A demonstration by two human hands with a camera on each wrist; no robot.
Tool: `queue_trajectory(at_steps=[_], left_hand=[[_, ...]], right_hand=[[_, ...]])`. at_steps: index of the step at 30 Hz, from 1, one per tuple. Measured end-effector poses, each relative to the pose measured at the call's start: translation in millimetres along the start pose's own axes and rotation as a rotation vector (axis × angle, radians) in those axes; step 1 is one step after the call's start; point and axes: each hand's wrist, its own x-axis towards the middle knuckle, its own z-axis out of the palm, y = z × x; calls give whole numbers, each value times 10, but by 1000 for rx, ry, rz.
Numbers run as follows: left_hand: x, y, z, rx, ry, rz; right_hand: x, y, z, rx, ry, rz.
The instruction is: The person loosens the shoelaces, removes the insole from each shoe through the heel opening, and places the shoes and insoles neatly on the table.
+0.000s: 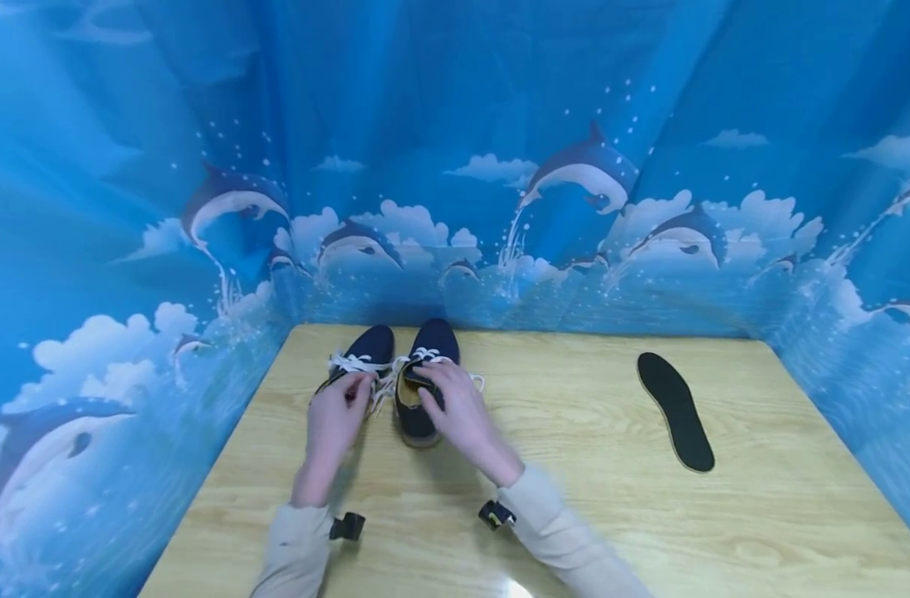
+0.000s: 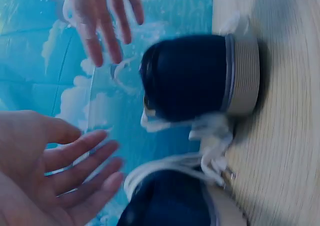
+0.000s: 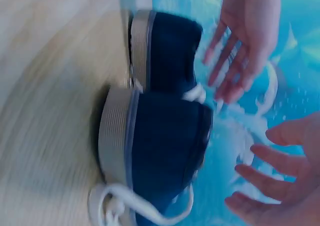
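Two navy canvas shoes stand side by side, toes pointing away: a left shoe [image 1: 375, 342] and a right shoe [image 1: 437, 336], both with loose white laces [image 1: 354, 363]. My left hand [image 1: 335, 419] hovers over the opening of the left shoe, its fingers relaxed and apart in the left wrist view. Above the right shoe's opening, my right hand [image 1: 462, 411] has its fingers loosely spread, with nothing between them. In the right wrist view the heel [image 3: 165, 146] of the right shoe shows below both hands. The tan inside of that shoe is partly covered by my right hand.
A black insole [image 1: 675, 413] lies flat on the right part of the wooden table [image 1: 567, 432]. Blue dolphin-printed cloth [image 1: 455, 166] hangs along the back and sides of the table. Dark wrist cameras are strapped at both cuffs.
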Motion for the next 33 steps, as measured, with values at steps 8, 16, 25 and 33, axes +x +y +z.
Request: queue_trajectory(at_steps=[8, 16, 25, 33], left_hand=[[-56, -277, -116, 6, 65, -45], [-130, -465, -131, 72, -199, -203], [-215, -421, -58, 54, -168, -221], [-371, -211, 44, 59, -19, -229]], right_hand=[[13, -381, 370, -65, -216, -102], [58, -550, 636, -163, -429, -113], [27, -469, 719, -160, -500, -86], [-47, -404, 642, -158, -447, -146]])
